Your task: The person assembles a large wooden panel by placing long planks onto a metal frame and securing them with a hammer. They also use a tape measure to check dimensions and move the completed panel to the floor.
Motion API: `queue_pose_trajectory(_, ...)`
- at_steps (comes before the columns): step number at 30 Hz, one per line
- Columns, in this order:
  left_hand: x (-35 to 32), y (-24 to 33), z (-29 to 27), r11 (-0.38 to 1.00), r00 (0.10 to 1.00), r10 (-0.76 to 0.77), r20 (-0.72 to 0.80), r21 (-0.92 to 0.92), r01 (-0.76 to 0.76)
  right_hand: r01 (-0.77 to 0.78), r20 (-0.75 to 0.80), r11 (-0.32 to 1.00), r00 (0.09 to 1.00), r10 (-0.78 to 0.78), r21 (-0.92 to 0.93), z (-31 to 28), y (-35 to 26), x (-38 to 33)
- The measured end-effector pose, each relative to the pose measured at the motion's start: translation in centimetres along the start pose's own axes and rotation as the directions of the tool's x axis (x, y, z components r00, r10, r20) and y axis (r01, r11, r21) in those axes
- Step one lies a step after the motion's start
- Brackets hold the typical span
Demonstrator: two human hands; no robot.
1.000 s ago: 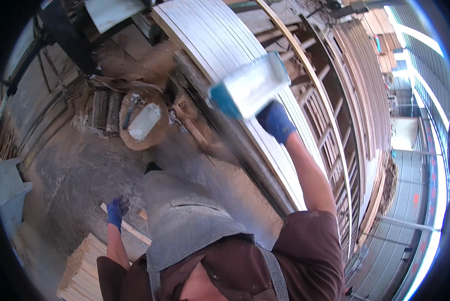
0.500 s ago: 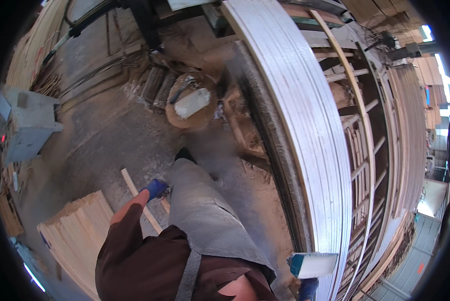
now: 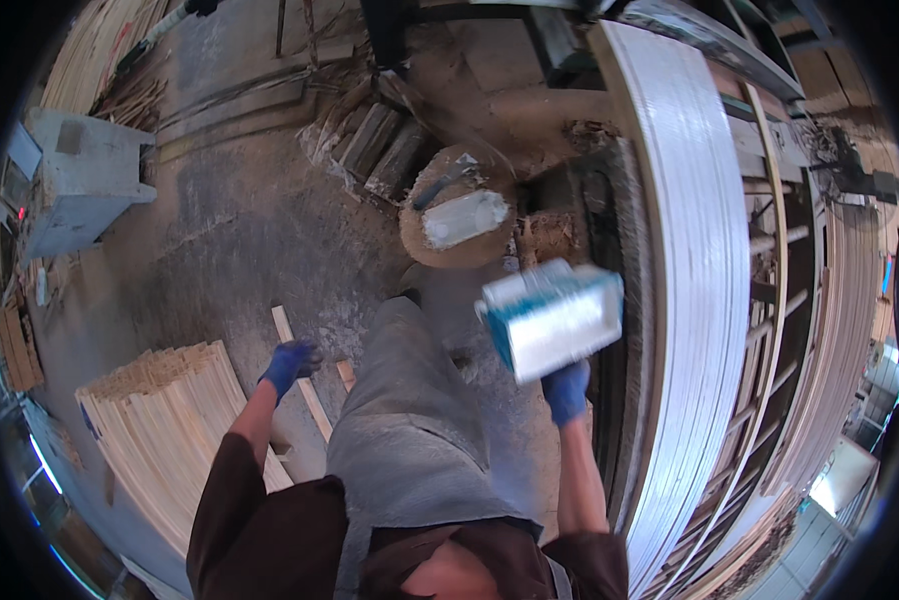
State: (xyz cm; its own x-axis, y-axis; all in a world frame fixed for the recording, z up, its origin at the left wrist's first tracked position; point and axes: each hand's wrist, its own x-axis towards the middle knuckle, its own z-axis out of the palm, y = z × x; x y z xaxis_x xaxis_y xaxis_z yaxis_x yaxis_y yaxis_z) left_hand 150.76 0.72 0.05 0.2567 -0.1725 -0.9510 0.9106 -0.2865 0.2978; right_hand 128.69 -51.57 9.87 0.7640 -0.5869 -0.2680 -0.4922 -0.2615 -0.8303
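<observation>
My right hand [image 3: 567, 390], in a blue glove, grips a boxy teal-and-white hand tool [image 3: 559, 325] from below. It is held up between my apron and the long stack of boards, blurred by motion; its handle is hidden. My left hand [image 3: 294, 362], also gloved in blue, hangs with its fingers apart and nothing held, over a thin wooden strip [image 3: 314, 405] that passes behind it. The long stack of boards [image 3: 684, 250] on my right has a pale, whitish top. Ahead of me stands a round brownish tub [image 3: 424, 235] with a white rectangular patch [image 3: 464, 218] and a dark-handled tool [image 3: 442, 185] on top.
A pile of light wooden strips [image 3: 169, 420] stands at my left. Farther left is a grey box-shaped cabinet [image 3: 84, 190]. Short wood blocks [image 3: 384, 150] lie beside the tub. Beyond the boards runs a slatted rack [image 3: 769, 310]. The floor [image 3: 219, 250] looks dusty.
My right hand has raised the boxy tool from beside the boards at lower right, forward and left. My left hand has moved from beside the strip to over it. The view has shifted left.
</observation>
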Motion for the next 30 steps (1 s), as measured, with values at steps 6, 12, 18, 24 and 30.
queue_pose_trajectory(6, -7.0, -8.5, -8.4, 0.953, 0.900, -0.281, -0.334, -0.208, 0.220, 0.431, 0.330, 0.592, 0.902, -0.277, -0.681, 12.0, 6.5, 17.6)
queue_pose_trajectory(12, -10.2, -13.2, -6.7, 0.893, 0.823, -0.450, -0.347, -0.180, 0.413, 0.402, 0.344, 0.654, 0.912, -0.224, -0.641, 17.8, 7.4, 22.0)
queue_pose_trajectory(18, -7.0, -7.6, -3.4, 0.946, 0.911, -0.325, -0.254, -0.108, 0.307, 0.289, 0.382, 0.589, 0.923, 0.036, -0.754, 19.8, 8.1, 21.8)
queue_pose_trajectory(24, -5.5, -3.3, -2.9, 0.965, 0.939, -0.252, -0.232, -0.132, 0.227, 0.105, 0.243, 0.812, 0.969, 0.047, -0.574, 19.5, 1.1, 21.8)
queue_pose_trajectory(30, -3.4, 0.5, -4.8, 0.965, 0.953, -0.246, -0.176, 0.044, 0.257, 0.009, 0.342, 0.864, 0.920, 0.190, -0.504, 18.0, 1.7, 22.4)
